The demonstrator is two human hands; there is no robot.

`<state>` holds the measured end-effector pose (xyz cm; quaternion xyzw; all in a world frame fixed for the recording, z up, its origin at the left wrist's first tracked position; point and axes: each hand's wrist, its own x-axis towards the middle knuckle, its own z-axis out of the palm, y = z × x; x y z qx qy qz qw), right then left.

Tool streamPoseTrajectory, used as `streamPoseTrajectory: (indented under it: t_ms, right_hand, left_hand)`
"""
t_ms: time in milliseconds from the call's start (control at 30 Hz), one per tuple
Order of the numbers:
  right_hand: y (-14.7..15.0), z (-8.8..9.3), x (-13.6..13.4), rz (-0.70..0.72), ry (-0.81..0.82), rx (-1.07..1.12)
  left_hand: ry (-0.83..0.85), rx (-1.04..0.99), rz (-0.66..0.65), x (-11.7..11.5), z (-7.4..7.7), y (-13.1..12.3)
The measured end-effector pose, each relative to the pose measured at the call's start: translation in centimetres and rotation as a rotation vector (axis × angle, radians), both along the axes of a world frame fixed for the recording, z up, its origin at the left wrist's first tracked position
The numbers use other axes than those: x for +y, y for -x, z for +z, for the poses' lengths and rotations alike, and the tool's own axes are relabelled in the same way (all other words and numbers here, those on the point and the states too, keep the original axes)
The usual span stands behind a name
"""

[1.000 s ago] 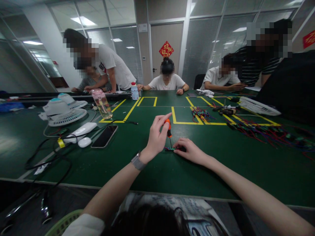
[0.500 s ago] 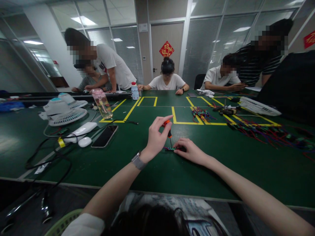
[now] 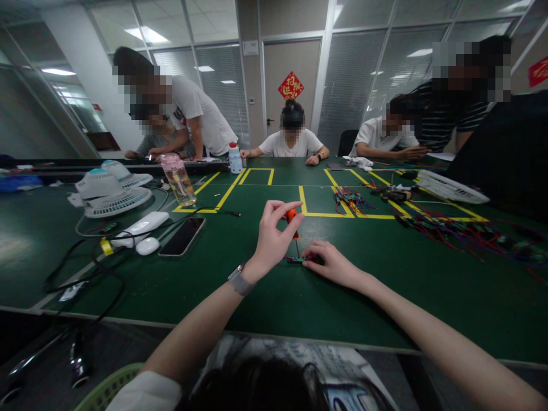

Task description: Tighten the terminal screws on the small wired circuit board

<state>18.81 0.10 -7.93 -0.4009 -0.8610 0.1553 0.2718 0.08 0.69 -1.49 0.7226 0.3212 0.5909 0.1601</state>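
An orange-and-black screwdriver [image 3: 292,217] stands upright, its thin shaft pointing down onto a small green circuit board [image 3: 296,260] on the table. My left hand [image 3: 276,237] is closed around the screwdriver's handle, with the thumb and fingers near its top. On the right side of the board, the fingertips of my right hand [image 3: 327,260] pinch its edge and keep it against the table. Thin red wires stick out at the board's left end. The screwdriver's tip is too small to make out against the board.
On the green table [image 3: 240,285], a phone [image 3: 182,237], a white mouse [image 3: 147,246], a power strip [image 3: 141,229] and fans [image 3: 113,197] lie left. A pink-lidded bottle [image 3: 178,181] stands behind them. Wired boards [image 3: 353,200] lie right. Several people sit or stand around the far side.
The thumb and fingers of my left hand have shifted slightly around the screwdriver's handle, showing more of its orange top. My right hand and the board have stayed in place.
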Motion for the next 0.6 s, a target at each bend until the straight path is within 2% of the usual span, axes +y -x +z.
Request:
streamPoseTrajectory:
  t_ms: [133, 300, 500, 600]
  right_hand:
    - [0.01, 0.04, -0.02, 0.003, -0.001, -0.001]
    - [-0.03, -0.02, 0.04, 0.000, -0.009, -0.003]
    - [-0.10, -0.16, 0.08, 0.011, -0.002, 0.008]
    - [-0.10, -0.21, 0.11, 0.007, -0.004, 0.005]
  left_hand:
    - [0.036, -0.019, -0.121, 0.06, -0.15, -0.07]
    - [-0.006, 0.016, -0.010, -0.16, -0.07, -0.09]
    - [0.024, 0.010, -0.119, -0.09, -0.05, -0.09]
    - [0.003, 0.016, -0.077, -0.14, 0.04, -0.11]
